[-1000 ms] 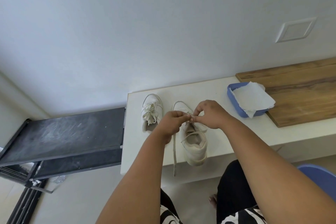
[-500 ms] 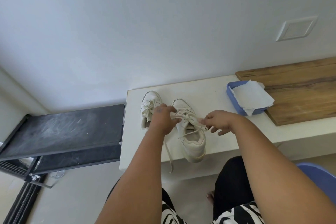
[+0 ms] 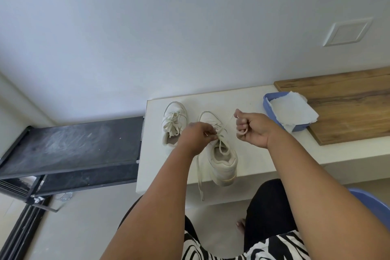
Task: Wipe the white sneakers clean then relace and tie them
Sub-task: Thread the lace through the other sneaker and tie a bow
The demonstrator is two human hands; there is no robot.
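Tying the lace on the second white shoe

Pulling is the job now: the left hand (image 3: 197,137) pinches the lace (image 3: 220,133) right over the open shoe (image 3: 221,154) so the crossing stays put, and the right hand (image 3: 252,130) is curled tight round the other end, drawn out to the side to make it snug. One loose end hangs down over the front edge of the surface (image 3: 263,160). The other shoe (image 3: 173,125) sits just beside it with its bow tied, so this looks like the last part. A second ago both hands were close together over the shoe; now the right hand is well out to the side, near the blue tray (image 3: 266,102) with the paper (image 3: 292,112).
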